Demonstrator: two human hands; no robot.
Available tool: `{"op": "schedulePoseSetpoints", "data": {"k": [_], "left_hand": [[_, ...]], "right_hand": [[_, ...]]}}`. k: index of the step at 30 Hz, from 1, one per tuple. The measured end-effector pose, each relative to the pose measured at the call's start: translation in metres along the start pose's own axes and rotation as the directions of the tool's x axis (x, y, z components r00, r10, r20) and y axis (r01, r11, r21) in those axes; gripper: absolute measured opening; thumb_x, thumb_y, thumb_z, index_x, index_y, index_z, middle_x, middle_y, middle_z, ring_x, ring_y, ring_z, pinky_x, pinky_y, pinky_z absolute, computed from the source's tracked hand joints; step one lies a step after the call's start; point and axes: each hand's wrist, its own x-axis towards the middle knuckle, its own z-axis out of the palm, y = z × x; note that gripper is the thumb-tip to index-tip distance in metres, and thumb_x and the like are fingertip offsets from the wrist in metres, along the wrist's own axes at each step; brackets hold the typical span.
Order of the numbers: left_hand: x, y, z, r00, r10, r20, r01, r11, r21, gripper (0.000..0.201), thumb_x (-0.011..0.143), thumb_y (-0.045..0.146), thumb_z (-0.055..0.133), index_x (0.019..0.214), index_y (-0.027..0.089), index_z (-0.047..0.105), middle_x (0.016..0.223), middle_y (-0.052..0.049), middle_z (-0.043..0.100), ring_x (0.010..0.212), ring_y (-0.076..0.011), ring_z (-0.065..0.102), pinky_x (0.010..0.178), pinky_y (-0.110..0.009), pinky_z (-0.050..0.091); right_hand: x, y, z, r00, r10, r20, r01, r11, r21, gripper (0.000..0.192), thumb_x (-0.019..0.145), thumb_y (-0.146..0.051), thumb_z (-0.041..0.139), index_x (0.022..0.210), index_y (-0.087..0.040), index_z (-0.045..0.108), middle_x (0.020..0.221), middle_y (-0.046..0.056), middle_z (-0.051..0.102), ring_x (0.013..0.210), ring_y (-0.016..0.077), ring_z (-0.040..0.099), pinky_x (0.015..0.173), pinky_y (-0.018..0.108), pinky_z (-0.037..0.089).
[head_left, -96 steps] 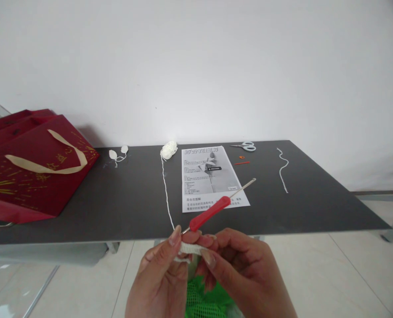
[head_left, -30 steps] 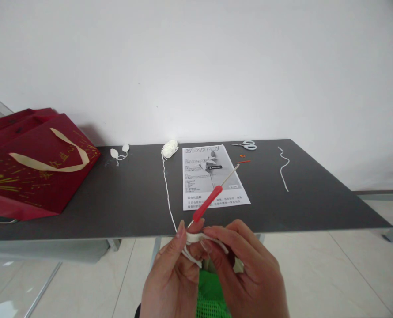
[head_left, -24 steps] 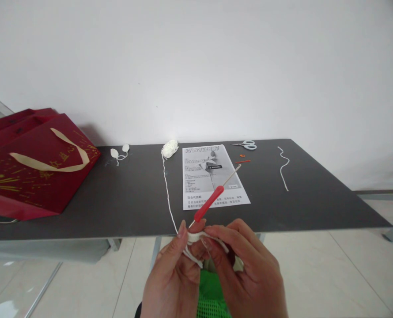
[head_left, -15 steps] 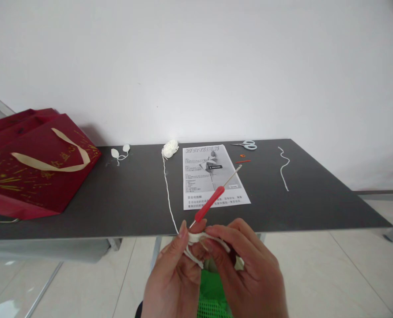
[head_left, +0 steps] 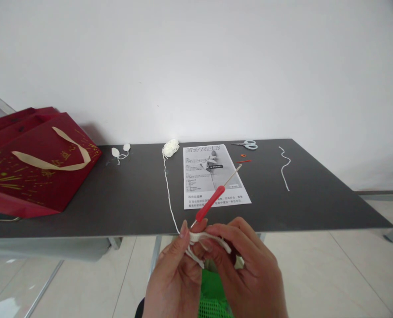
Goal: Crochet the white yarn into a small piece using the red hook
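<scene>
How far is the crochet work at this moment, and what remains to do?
Done: two small white pieces lie finished near the red bag. In hand: the left hand and right hand pinch a short white crocheted strip with the red-handled hook through it. Left: probably much, since yarn runs to a ball and the pattern sheet lies open.

Bright, even, diffuse light fills the frame; soft shadows only. The wall [head_left: 196, 66] is evenly lit. Corners darken slightly at upper and lower right, and edges bend a little. Focus is sharp throughout.
</scene>
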Motion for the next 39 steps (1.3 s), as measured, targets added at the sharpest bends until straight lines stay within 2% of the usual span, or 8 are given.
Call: {"op": "schedulePoseSetpoints", "data": {"k": [4,10,17,23,33,39], "left_hand": [[0.0014,-0.0008,0.0005,1.000,0.008,-0.019,-0.008,1.000,0.000,0.021,0.087,0.015,0.054,0.086,0.009,0.073,0.074,-0.007,0.071,0.064,-0.0104,0.065,0.060,-0.017,0.053],[0.0012,-0.0015,-0.0003,1.000,0.001,-0.010,0.000,0.997,0.080,0.021,0.085,0.023,0.058,0.090,0.010,0.074,0.079,-0.009,0.072,0.070,-0.0161,0.067,0.063,-0.023,0.055],[-0.0022,-0.0011,-0.0050,1.000,0.003,-0.002,-0.002,0.992,0.126,0.021,0.083,0.026,0.061,0.093,0.013,0.075,0.076,-0.007,0.073,0.068,-0.0164,0.067,0.065,-0.024,0.055],[-0.0025,-0.0025,-0.0048,0.998,-0.030,0.064,0.025,0.996,0.082,0.022,0.083,0.026,0.061,0.095,0.014,0.075,0.082,-0.008,0.074,0.075,-0.0181,0.068,0.070,-0.026,0.055],[-0.0040,-0.0019,-0.0029,0.996,-0.005,0.087,-0.003,0.996,0.086,0.021,0.085,0.024,0.058,0.091,0.013,0.075,0.084,-0.007,0.074,0.077,-0.0174,0.067,0.079,-0.028,0.053],[-0.0038,-0.0030,-0.0061,0.995,-0.004,0.104,-0.005,0.996,0.086,0.022,0.086,0.025,0.058,0.093,0.012,0.075,0.085,-0.008,0.074,0.076,-0.0169,0.067,0.077,-0.027,0.053]], "right_hand": [[-0.0005,-0.0006,0.0028,0.999,-0.003,-0.037,0.002,1.000,-0.022,0.012,0.086,-0.019,0.054,0.087,-0.023,0.066,0.070,-0.001,0.055,0.053,0.0101,0.052,0.046,0.021,0.042],[0.0002,-0.0023,0.0035,1.000,-0.004,-0.024,0.003,0.999,-0.042,0.011,0.084,-0.016,0.055,0.085,-0.022,0.063,0.070,0.000,0.053,0.055,0.0113,0.051,0.047,0.022,0.042],[-0.0052,-0.0016,0.0082,0.992,-0.082,-0.094,0.084,0.996,0.015,0.021,0.084,-0.009,0.053,0.090,-0.025,0.065,0.076,0.002,0.053,0.064,0.0131,0.056,0.053,0.024,0.049],[-0.0071,-0.0021,0.0084,0.991,-0.075,-0.109,0.077,0.997,0.017,0.022,0.084,-0.009,0.054,0.092,-0.025,0.067,0.079,0.002,0.056,0.070,0.0137,0.059,0.055,0.023,0.051],[-0.0064,-0.0031,0.0063,0.992,-0.054,-0.117,0.057,0.998,0.022,0.019,0.085,-0.011,0.054,0.089,-0.024,0.067,0.078,0.002,0.058,0.067,0.0131,0.060,0.054,0.022,0.051],[-0.0060,-0.0041,0.0073,0.990,-0.058,-0.131,0.060,0.998,0.016,0.018,0.085,-0.011,0.054,0.089,-0.024,0.067,0.078,0.002,0.058,0.067,0.0126,0.060,0.053,0.021,0.050]]}}
